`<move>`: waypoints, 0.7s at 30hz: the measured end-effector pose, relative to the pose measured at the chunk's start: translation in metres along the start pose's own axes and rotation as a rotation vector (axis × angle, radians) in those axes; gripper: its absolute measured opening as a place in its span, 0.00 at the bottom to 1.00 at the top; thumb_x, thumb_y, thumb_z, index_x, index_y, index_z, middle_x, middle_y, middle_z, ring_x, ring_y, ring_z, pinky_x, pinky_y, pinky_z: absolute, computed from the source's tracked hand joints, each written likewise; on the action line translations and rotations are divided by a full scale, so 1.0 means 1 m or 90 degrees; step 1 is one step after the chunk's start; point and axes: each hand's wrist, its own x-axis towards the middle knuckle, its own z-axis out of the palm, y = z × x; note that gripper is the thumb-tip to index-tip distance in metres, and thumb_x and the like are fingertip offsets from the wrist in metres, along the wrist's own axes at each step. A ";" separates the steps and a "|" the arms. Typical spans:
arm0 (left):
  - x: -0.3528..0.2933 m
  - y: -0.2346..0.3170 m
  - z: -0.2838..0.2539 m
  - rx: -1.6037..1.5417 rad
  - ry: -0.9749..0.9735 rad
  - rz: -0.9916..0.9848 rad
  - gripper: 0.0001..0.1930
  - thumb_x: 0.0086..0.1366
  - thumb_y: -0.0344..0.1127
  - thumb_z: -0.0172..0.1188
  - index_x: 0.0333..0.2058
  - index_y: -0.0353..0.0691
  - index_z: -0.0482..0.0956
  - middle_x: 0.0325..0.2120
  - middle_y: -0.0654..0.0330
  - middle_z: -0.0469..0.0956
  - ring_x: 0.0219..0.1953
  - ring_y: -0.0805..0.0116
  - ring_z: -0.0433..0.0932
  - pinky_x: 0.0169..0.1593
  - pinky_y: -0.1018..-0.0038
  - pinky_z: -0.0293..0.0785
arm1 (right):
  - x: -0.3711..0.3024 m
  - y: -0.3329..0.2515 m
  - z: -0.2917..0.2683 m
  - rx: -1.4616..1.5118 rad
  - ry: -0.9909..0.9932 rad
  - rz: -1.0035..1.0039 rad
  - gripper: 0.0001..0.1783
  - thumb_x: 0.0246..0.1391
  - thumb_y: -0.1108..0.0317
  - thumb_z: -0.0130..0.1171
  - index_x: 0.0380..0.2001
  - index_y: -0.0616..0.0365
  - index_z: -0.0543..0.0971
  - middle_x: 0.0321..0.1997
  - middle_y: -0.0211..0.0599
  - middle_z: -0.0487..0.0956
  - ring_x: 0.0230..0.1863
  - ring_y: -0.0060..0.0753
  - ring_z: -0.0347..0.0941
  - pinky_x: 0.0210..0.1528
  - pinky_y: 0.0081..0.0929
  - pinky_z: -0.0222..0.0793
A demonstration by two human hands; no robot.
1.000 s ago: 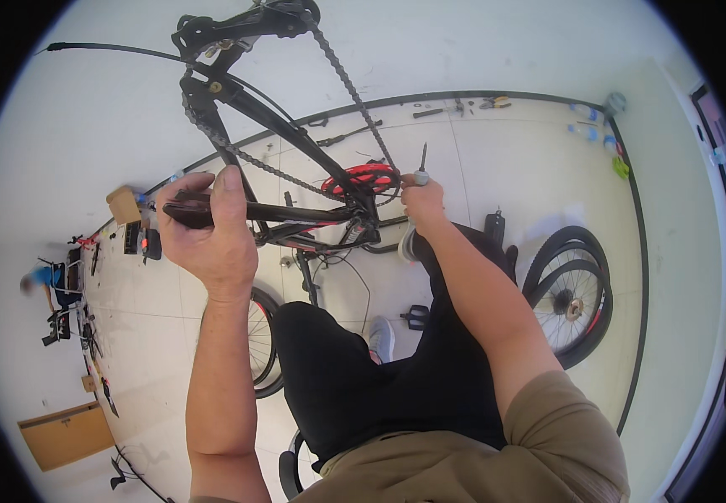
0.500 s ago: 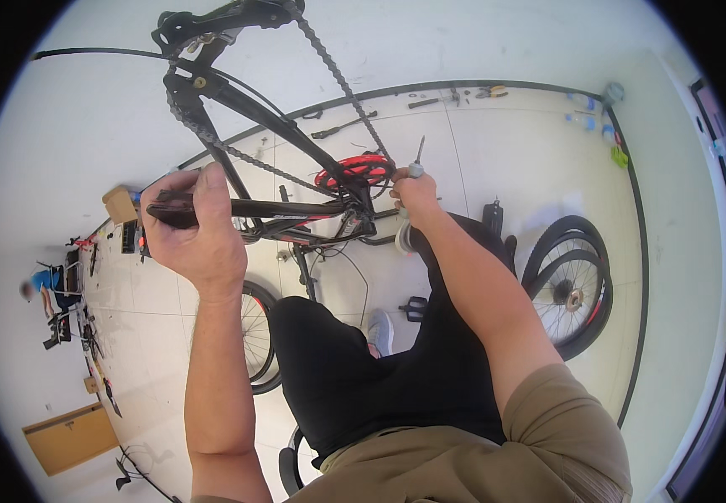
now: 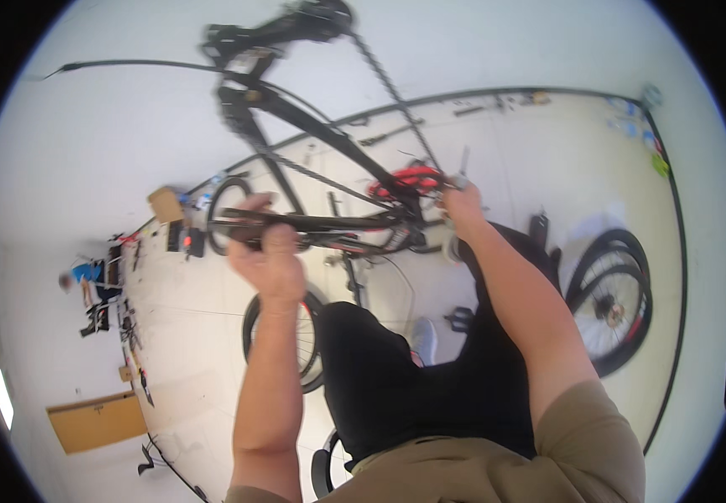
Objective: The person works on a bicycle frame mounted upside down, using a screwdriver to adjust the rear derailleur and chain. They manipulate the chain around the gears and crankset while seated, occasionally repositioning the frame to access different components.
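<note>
A black bicycle frame [image 3: 321, 126] stands in front of me, without a wheel between its upper stays. Its chain [image 3: 384, 80] runs from the dropout end at the top down to a red chainring [image 3: 413, 178]. Around the black tube end [image 3: 241, 225] on the left, my left hand [image 3: 266, 260] is closed, thumb in front and fingers behind, somewhat blurred. My right hand [image 3: 463, 205], beside the chainring, is closed on a screwdriver [image 3: 464, 161] whose shaft points up. Most of its handle is hidden by the fingers.
Two loose wheels [image 3: 610, 302] lie at the right, and another wheel [image 3: 283, 335] is by my left knee. A pedal [image 3: 461, 318] lies near my shoe [image 3: 424, 339]. Tools and bottles line the far wall. Another person [image 3: 86, 277] sits far left near a cardboard box [image 3: 164, 204].
The whole view has shifted, so the scene sits farther right. My left hand's grip on the tube end looks looser, with the thumb lower. The right hand stays by the chainring with the screwdriver.
</note>
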 end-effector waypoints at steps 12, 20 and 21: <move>0.000 -0.013 0.001 -0.031 0.019 -0.025 0.20 0.55 0.43 0.71 0.36 0.34 0.75 0.29 0.64 0.75 0.30 0.77 0.72 0.35 0.79 0.70 | -0.019 -0.019 0.003 -0.007 -0.039 0.015 0.17 0.58 0.64 0.57 0.50 0.58 0.75 0.41 0.33 0.77 0.31 0.28 0.74 0.24 0.24 0.66; 0.014 -0.011 0.011 -0.032 0.041 0.025 0.19 0.64 0.47 0.62 0.36 0.34 0.74 0.20 0.66 0.71 0.17 0.79 0.66 0.20 0.81 0.62 | -0.009 -0.017 -0.004 0.020 -0.015 0.006 0.17 0.52 0.72 0.58 0.46 0.63 0.74 0.34 0.36 0.76 0.29 0.31 0.75 0.24 0.26 0.64; 0.015 -0.011 0.013 -0.031 0.033 0.019 0.19 0.64 0.47 0.62 0.36 0.34 0.73 0.20 0.66 0.71 0.17 0.79 0.66 0.20 0.81 0.63 | -0.008 -0.017 -0.008 0.006 0.012 0.000 0.17 0.51 0.73 0.58 0.46 0.64 0.74 0.34 0.36 0.76 0.29 0.31 0.75 0.24 0.26 0.64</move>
